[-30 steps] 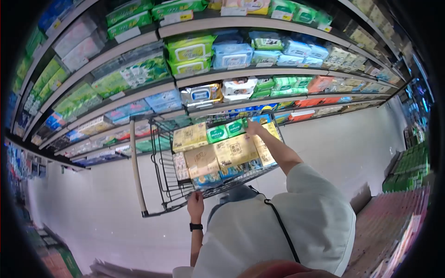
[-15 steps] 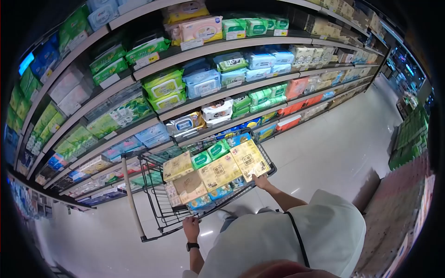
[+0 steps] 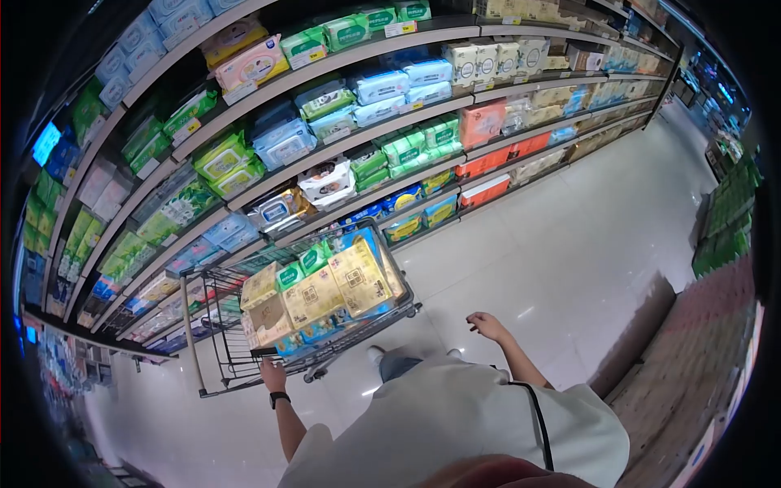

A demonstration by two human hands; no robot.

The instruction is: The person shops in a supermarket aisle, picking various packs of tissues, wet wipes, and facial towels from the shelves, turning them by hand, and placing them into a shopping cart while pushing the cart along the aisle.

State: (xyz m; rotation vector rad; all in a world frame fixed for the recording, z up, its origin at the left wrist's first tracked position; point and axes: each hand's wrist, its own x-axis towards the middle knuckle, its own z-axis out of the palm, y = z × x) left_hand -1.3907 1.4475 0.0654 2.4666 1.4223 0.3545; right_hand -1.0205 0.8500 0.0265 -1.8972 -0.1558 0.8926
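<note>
A black wire shopping cart (image 3: 358,332) stands at the shelves, its long handle on the left. It holds yellow tissue packs (image 3: 312,294), green packs (image 3: 316,257), a brown-topped pack (image 3: 267,320) and blue packs (image 3: 319,330). My left hand (image 3: 273,374), below a black watch, has its fingers closed at the cart's near side rim; the exact grip is too small to make out. Away from the cart, to its right, my right hand (image 3: 486,325) hangs over the floor with its fingers apart and nothing in them.
Shelves (image 3: 366,134) packed with wipes and tissues run along the far side of the aisle. Stacked green packs (image 3: 726,220) and a long reddish-brown display (image 3: 691,350) line the right side. My feet (image 3: 376,353) are on the pale tiled floor (image 3: 537,252) close to the cart.
My right hand has moved from the green pack to the front yellow pack, then off the cart. The view has turned right, and the cart now appears farther left. My left hand stays beside the cart.
</note>
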